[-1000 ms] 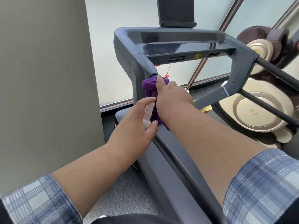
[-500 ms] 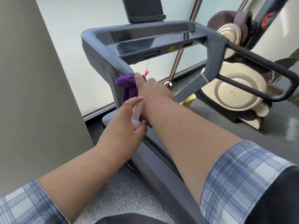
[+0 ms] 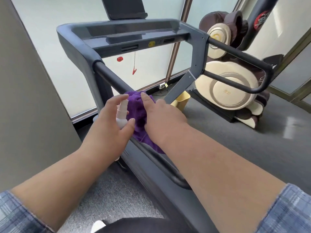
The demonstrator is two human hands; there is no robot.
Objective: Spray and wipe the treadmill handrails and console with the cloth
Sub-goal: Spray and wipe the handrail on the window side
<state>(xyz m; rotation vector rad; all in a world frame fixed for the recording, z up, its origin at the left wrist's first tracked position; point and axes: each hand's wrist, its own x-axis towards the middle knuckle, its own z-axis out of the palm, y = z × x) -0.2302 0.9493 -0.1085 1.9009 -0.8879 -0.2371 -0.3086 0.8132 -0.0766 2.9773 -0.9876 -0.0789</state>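
Right hand (image 3: 161,118) laid flat over a bunched purple terry cloth (image 3: 139,111), grip closed around it, forefinger stretched forward across the top. Cloth wrapped over the black tubular left handrail (image 3: 109,76) of the grey treadmill, partway down from where the rail meets the frame, a loose tail hanging below the wrist. Left hand (image 3: 111,126) just beside the cloth, grip closed around a small white plastic spray bottle (image 3: 122,113), thumb pressed against its body, forefinger curved above the nozzle; nozzle pointed toward the cloth. Grey console (image 3: 127,33) stood well ahead of both hands, a yellow button on its front edge, a dark tablet holder (image 3: 124,7) above. Red safety clip on its cord (image 3: 134,64) dangled beneath the console. Black right handrail (image 3: 239,56) untouched, well apart. Beyond it, a brown and cream massage chair (image 3: 230,84). Blue plaid sleeves pushed up on both forearms.
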